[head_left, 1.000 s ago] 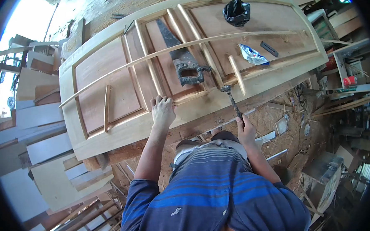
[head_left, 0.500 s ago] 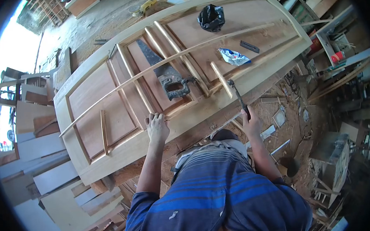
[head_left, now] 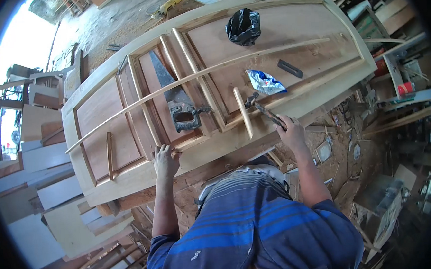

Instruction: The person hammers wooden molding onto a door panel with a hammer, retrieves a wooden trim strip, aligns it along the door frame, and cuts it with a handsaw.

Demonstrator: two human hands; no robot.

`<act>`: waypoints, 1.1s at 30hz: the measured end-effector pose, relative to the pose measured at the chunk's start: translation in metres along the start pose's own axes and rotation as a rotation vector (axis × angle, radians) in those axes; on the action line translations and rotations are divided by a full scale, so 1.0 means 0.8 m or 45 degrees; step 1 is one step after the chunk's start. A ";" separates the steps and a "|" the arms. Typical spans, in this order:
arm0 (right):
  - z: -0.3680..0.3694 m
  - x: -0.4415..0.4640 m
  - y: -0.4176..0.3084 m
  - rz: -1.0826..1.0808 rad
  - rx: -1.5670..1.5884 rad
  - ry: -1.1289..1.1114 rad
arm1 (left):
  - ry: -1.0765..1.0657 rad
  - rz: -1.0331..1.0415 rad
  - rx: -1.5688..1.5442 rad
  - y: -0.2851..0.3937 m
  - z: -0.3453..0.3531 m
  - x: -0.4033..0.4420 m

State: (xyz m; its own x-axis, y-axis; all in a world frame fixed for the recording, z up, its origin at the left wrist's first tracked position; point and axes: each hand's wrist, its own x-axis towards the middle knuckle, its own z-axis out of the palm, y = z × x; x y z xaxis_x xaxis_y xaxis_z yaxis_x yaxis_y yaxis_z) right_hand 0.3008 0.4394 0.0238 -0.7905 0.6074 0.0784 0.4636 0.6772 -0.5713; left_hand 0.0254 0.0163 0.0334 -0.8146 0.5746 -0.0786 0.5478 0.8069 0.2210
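Observation:
My right hand (head_left: 292, 132) is wrapped round the handle of a hammer (head_left: 270, 115). The hammer's dark head is above the near rail of a wooden panelled door (head_left: 202, 160), beside a short wood strip (head_left: 243, 112). My left hand (head_left: 166, 161) rests on the same rail with curled fingers, at the lower end of a moulding strip (head_left: 144, 101); what its fingertips pinch is hidden. Between the hands, a handsaw (head_left: 183, 114) lies on the door. A long thin wood strip (head_left: 212, 69) crosses the door above the saw blade.
A black plastic bag (head_left: 243, 28), a blue-and-white packet (head_left: 266, 82) and a dark flat block (head_left: 290, 68) sit on the door's right panel. Another short strip (head_left: 110, 154) lies on the left panel. Stacked boards (head_left: 58, 194) stand at left; wood scraps litter the floor at right.
My right hand has moved up toward the door, and the hammer now slants further left, its head near the short strip. My left hand stays by the moulding's end. The view has shifted slightly.

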 end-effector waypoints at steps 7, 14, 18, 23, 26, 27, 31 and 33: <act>-0.038 0.149 0.017 -0.288 -0.016 0.102 | -0.088 -0.354 0.097 0.046 0.002 0.007; -0.045 0.259 0.079 -0.241 -0.251 -0.375 | 0.112 -0.518 -0.032 0.144 0.014 0.001; -0.092 0.335 0.056 -0.236 -0.194 -0.544 | 0.240 -0.462 -0.166 0.203 0.039 -0.006; -0.026 0.508 -0.004 -0.707 0.324 -0.033 | 0.317 -0.368 -0.241 0.252 0.050 0.012; 0.023 0.596 -0.029 -0.518 -0.271 -0.324 | 0.314 -0.347 -0.264 0.269 0.042 0.031; 0.032 0.611 -0.039 -0.388 -0.549 -0.481 | 0.314 -0.320 -0.271 0.269 0.041 0.035; 0.059 0.619 -0.017 -0.380 -0.706 -0.649 | 0.308 -0.404 -0.302 0.267 0.042 0.031; 0.043 0.595 -0.021 -0.463 -0.575 -0.555 | 0.304 -0.428 -0.323 0.263 0.048 0.027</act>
State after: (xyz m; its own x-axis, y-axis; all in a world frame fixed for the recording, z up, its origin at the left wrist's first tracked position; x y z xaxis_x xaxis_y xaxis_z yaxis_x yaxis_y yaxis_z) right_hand -0.0972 0.7024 0.0426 -0.9702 0.1542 -0.1871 0.1866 0.9675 -0.1705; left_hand 0.1303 0.2036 0.0412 -0.9759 0.2160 0.0322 0.2068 0.8665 0.4543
